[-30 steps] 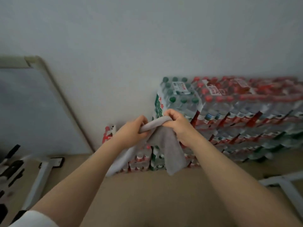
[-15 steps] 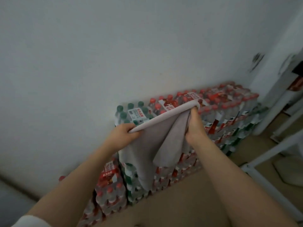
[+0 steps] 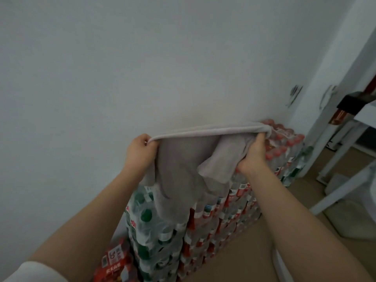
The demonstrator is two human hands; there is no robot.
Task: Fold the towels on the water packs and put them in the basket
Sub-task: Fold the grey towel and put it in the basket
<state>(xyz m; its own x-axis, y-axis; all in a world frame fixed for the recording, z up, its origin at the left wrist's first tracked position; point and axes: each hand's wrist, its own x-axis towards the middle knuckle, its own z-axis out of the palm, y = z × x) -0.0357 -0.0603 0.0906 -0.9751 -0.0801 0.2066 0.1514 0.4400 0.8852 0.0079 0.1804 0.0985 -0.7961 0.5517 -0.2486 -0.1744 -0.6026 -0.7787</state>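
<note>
A grey towel [image 3: 183,165] hangs in the air in front of the stacked water packs [image 3: 205,226], its top edge stretched taut between my hands. My left hand [image 3: 140,151] pinches the left end of that edge. My right hand [image 3: 254,153] grips the bunched right end, and a loose flap droops beside it. The towel's lower part hangs over the front of the packs and hides their top left. The packs hold bottles with red and green caps and stand against the white wall. No basket shows in this view.
A small red carton [image 3: 116,261] stands on the floor left of the packs. White metal table legs [image 3: 341,192] and a table edge [image 3: 366,115] stand at the right. The floor [image 3: 244,259] is tan.
My hands have moved apart, stretching the towel's top edge wider. The view has swung further right and closer to the packs.
</note>
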